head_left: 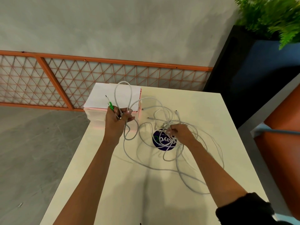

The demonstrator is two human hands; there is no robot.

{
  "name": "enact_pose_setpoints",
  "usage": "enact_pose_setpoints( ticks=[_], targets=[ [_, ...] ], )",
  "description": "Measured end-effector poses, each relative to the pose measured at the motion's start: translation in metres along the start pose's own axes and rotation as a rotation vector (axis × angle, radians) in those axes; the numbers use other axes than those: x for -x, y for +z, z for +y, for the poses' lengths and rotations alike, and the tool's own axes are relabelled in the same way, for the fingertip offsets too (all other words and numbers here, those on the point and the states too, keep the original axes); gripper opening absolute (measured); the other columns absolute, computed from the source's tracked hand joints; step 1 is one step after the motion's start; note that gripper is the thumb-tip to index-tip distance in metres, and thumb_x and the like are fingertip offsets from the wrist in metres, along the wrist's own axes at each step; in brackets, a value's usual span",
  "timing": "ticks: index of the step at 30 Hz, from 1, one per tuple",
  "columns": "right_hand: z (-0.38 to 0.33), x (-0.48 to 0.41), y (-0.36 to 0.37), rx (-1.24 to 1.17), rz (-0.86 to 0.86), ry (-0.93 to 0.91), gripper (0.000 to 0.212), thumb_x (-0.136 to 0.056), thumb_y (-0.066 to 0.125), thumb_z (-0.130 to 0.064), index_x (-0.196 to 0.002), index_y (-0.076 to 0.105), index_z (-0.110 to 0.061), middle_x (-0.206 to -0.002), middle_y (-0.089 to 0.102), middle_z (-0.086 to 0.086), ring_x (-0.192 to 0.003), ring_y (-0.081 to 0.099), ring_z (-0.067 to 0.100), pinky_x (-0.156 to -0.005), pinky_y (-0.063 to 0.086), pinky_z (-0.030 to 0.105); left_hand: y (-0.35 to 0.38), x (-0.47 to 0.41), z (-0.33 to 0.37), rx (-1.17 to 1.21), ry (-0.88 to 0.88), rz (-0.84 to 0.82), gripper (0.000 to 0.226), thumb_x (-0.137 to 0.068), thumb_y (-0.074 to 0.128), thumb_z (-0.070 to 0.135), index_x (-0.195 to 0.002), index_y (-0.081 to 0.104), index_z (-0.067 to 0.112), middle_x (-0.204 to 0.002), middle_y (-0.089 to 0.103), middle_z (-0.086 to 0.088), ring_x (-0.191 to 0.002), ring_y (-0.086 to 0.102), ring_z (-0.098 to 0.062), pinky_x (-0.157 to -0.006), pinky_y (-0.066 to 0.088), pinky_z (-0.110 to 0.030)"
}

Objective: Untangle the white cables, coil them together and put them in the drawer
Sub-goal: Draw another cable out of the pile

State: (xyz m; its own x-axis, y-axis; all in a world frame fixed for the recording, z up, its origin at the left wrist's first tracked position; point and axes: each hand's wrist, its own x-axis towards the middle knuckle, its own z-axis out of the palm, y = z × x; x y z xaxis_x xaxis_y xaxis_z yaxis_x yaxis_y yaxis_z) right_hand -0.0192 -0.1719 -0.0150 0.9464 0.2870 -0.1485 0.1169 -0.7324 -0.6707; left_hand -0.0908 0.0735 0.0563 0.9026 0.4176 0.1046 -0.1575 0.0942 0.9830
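Observation:
Tangled white cables [185, 159] sprawl in loose loops over the middle and right of the cream table [129, 192]. My left hand [116, 120] is raised above the table's far left part and grips a bunch of cable loops [123, 93] that stand up above it, along with a green-tipped plug end [110, 106]. My right hand [180, 132] pinches a knot of cable strands over a dark round sticker [159, 142]. A white and pink drawer box [100, 101] stands at the table's far left corner; its front is hidden behind my left hand.
An orange lattice fence [81, 72] runs along the grey wall behind the table. A black planter [253, 65] with a green plant [272, 15] stands at the far right. An orange surface [282, 132] borders the right. Grey floor lies to the left.

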Motion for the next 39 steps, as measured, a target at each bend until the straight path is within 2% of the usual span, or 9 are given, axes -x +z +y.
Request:
enact_pose_setpoints(
  ticks=[4, 9, 13, 17, 23, 29, 32, 36, 39],
  targets=[
    [-0.015, -0.015, -0.028, 0.182, 0.197, -0.069, 0.019, -0.092, 0.055, -0.016, -0.089, 0.073, -0.019, -0.09, 0.075, 0.001, -0.082, 0.069, 0.021, -0.082, 0.052, 0.038, -0.004, 0.001, -0.004, -0.051, -0.03, -0.007, 0.024, -0.088, 0.062, -0.003, -0.106, 0.046, -0.005, -0.086, 0.056, -0.014, -0.068, 0.065, -0.011, -0.061, 0.057, -0.024],
    [-0.047, -0.031, -0.065, -0.326, 0.328, -0.11, 0.014, -0.089, 0.061, -0.01, -0.079, 0.068, -0.016, -0.074, 0.069, 0.004, -0.073, 0.07, 0.022, -0.074, 0.058, 0.041, -0.004, 0.001, -0.006, -0.105, -0.054, -0.013, 0.024, -0.088, 0.062, -0.002, -0.103, 0.045, -0.01, -0.087, 0.054, -0.019, -0.07, 0.066, -0.009, -0.058, 0.057, -0.024],
    [-0.074, -0.026, -0.074, -0.55, 0.282, -0.184, 0.014, -0.096, 0.052, -0.011, -0.092, 0.064, -0.007, -0.072, 0.064, 0.005, -0.058, 0.062, 0.004, -0.059, 0.05, 0.018, -0.006, 0.001, -0.006, -0.12, -0.077, -0.015, 0.023, -0.088, 0.062, -0.001, -0.103, 0.046, -0.009, -0.092, 0.056, -0.022, -0.077, 0.067, -0.016, -0.057, 0.058, -0.026],
    [-0.082, -0.017, -0.075, -0.855, 0.24, -0.213, 0.021, -0.101, 0.042, -0.016, -0.096, 0.061, -0.011, -0.075, 0.058, 0.005, -0.063, 0.059, 0.01, -0.06, 0.053, 0.024, -0.008, 0.003, -0.007, -0.135, -0.085, -0.022, 0.024, -0.088, 0.063, -0.001, -0.104, 0.046, 0.0, -0.1, 0.057, -0.031, -0.08, 0.066, -0.02, -0.057, 0.059, -0.026],
    [-0.087, -0.009, -0.079, -0.87, 0.165, -0.173, 0.025, -0.103, 0.038, -0.019, -0.104, 0.061, -0.009, -0.072, 0.052, 0.004, -0.065, 0.057, 0.01, -0.068, 0.057, 0.032, -0.011, 0.002, -0.006, -0.149, -0.09, -0.024, 0.025, -0.088, 0.063, -0.001, -0.105, 0.046, -0.007, -0.102, 0.058, -0.032, -0.081, 0.066, -0.02, -0.057, 0.058, -0.027],
    [-0.058, 0.018, -0.069, -0.524, -0.151, -0.077, 0.034, -0.104, 0.033, -0.026, -0.107, 0.061, -0.008, -0.069, 0.048, 0.001, -0.059, 0.05, 0.009, -0.058, 0.045, 0.023, -0.025, 0.005, -0.006, -0.131, -0.195, -0.034, 0.023, -0.086, 0.064, -0.003, -0.099, 0.047, -0.011, -0.093, 0.064, -0.021, -0.084, 0.065, -0.026, -0.053, 0.057, -0.026],
    [-0.026, 0.035, -0.059, -0.381, -0.461, 0.034, 0.031, -0.102, 0.038, -0.027, -0.108, 0.064, -0.011, -0.077, 0.057, 0.002, -0.069, 0.055, 0.012, -0.066, 0.046, 0.025, -0.035, 0.011, -0.005, -0.106, -0.231, -0.078, 0.032, -0.083, 0.066, -0.004, -0.077, 0.038, 0.009, -0.088, 0.066, -0.017, -0.077, 0.069, -0.02, -0.052, 0.057, -0.026],
    [0.017, 0.058, -0.042, -0.171, -0.874, 0.15, 0.022, -0.101, 0.043, -0.018, -0.11, 0.063, -0.016, -0.092, 0.069, -0.003, -0.086, 0.065, 0.008, -0.081, 0.046, 0.026, -0.048, 0.02, -0.005, -0.113, -0.263, -0.168, 0.035, -0.079, 0.07, -0.003, -0.075, 0.039, 0.012, -0.083, 0.072, -0.012, -0.071, 0.072, -0.014, -0.056, 0.057, -0.026],
    [0.039, 0.072, -0.034, -0.009, -1.06, 0.294, 0.022, -0.099, 0.046, -0.018, -0.102, 0.067, -0.025, -0.092, 0.072, -0.012, -0.089, 0.065, 0.002, -0.067, 0.038, 0.021, -0.053, 0.024, -0.007, -0.133, -0.263, -0.193, 0.027, -0.084, 0.066, -0.004, -0.074, 0.043, 0.009, -0.083, 0.073, -0.007, -0.072, 0.071, -0.015, -0.057, 0.057, -0.024]
  ],
)
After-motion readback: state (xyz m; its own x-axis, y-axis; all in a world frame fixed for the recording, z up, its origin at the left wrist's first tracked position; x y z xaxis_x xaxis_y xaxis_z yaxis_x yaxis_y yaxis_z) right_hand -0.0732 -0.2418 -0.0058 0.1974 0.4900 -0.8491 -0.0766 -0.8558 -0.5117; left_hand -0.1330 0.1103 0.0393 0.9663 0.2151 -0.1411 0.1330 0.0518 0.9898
